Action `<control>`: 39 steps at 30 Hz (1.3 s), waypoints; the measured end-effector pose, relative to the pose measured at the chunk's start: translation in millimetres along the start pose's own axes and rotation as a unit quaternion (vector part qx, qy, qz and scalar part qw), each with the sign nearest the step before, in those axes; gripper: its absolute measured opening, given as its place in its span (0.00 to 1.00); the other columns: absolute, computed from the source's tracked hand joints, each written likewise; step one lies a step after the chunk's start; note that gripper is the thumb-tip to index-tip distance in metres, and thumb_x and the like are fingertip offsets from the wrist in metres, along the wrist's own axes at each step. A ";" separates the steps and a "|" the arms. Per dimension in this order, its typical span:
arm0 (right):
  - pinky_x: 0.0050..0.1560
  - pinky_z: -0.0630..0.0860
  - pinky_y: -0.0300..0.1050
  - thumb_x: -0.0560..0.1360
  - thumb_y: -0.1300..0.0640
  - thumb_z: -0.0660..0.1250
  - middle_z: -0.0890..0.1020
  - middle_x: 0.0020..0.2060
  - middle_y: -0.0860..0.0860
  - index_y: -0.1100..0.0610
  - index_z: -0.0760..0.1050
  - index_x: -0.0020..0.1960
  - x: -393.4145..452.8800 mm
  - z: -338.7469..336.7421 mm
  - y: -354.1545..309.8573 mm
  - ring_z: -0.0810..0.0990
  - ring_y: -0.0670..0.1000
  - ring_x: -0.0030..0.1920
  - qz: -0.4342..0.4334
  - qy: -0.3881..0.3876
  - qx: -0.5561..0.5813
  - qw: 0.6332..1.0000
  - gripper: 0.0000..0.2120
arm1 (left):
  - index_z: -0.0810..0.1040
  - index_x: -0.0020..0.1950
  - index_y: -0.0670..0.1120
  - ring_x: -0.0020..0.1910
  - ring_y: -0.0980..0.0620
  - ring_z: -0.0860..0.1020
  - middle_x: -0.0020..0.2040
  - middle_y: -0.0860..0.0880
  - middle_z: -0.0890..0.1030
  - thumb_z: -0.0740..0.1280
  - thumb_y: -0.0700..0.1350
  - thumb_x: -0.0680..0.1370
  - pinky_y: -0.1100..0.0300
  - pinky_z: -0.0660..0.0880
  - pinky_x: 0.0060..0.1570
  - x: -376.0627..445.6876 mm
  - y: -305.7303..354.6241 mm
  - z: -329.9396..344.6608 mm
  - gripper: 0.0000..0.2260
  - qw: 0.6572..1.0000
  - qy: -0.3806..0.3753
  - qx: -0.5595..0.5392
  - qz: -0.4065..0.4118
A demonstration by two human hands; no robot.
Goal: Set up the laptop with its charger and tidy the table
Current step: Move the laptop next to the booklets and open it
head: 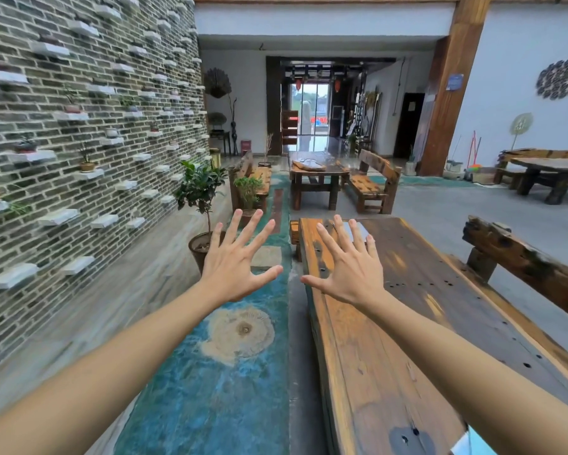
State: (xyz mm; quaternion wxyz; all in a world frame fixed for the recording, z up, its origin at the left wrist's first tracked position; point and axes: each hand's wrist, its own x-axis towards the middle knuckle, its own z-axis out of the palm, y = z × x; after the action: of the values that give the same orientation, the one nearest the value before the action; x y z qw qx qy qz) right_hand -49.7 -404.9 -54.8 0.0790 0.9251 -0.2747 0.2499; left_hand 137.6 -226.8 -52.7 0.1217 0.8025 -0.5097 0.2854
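Observation:
A long, worn wooden table [407, 310] runs away from me on the right. At its far end lies a flat grey closed laptop [354, 232], partly hidden behind my right hand [348, 270]. That hand hovers above the table's left edge, palm down, fingers spread, holding nothing. My left hand [235, 261] is stretched out beside it over the floor, fingers also spread and empty. No charger is visible. A pale blue object [469, 443] peeks in at the bottom edge on the table's near end.
A potted tree [199, 198] stands left of the table's far end, by a brick wall with small shelves. A rough wooden bench back [522, 261] flanks the table on the right. A blue painted floor strip [217, 372] lies on the left. More wooden tables and benches stand farther back.

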 end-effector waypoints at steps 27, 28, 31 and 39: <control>0.78 0.47 0.63 0.67 0.16 0.46 0.44 0.82 0.49 0.38 0.41 0.81 390.0 258.3 35.6 0.42 0.57 0.82 0.036 -0.024 0.024 0.999 0.50 | 0.39 0.80 0.64 0.81 0.46 0.36 0.82 0.55 0.39 0.46 0.75 0.75 0.38 0.39 0.77 326.1 -200.0 276.3 0.37 0.999 -0.040 -0.035 -0.005; 0.78 0.48 0.62 0.66 0.16 0.47 0.44 0.83 0.49 0.38 0.41 0.81 402.1 270.4 38.5 0.42 0.57 0.82 0.051 -0.027 0.034 0.998 0.50 | 0.39 0.80 0.64 0.80 0.46 0.35 0.82 0.55 0.39 0.46 0.75 0.75 0.38 0.39 0.77 337.1 -205.7 288.5 0.37 0.998 -0.045 -0.039 -0.005; 0.78 0.47 0.62 0.66 0.16 0.47 0.44 0.83 0.48 0.38 0.41 0.81 439.9 310.3 52.0 0.41 0.56 0.82 0.070 -0.035 0.048 0.996 0.50 | 0.39 0.80 0.64 0.81 0.46 0.36 0.82 0.56 0.38 0.45 0.75 0.75 0.37 0.41 0.77 373.0 -219.9 329.7 0.36 0.998 -0.052 -0.041 0.003; 0.78 0.47 0.63 0.67 0.17 0.48 0.42 0.82 0.48 0.38 0.40 0.81 565.5 426.6 114.8 0.40 0.56 0.82 0.083 -0.061 0.028 0.994 0.49 | 0.42 0.81 0.63 0.81 0.47 0.37 0.83 0.55 0.41 0.47 0.74 0.76 0.38 0.41 0.78 501.4 -249.6 470.9 0.36 0.996 -0.066 -0.055 0.018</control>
State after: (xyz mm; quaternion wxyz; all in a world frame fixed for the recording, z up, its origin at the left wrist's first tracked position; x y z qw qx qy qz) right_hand 475.8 -886.9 -135.7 0.0152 0.9147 -0.3473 0.2062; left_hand 675.6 -718.6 -117.2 0.1262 0.8023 -0.5459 0.2057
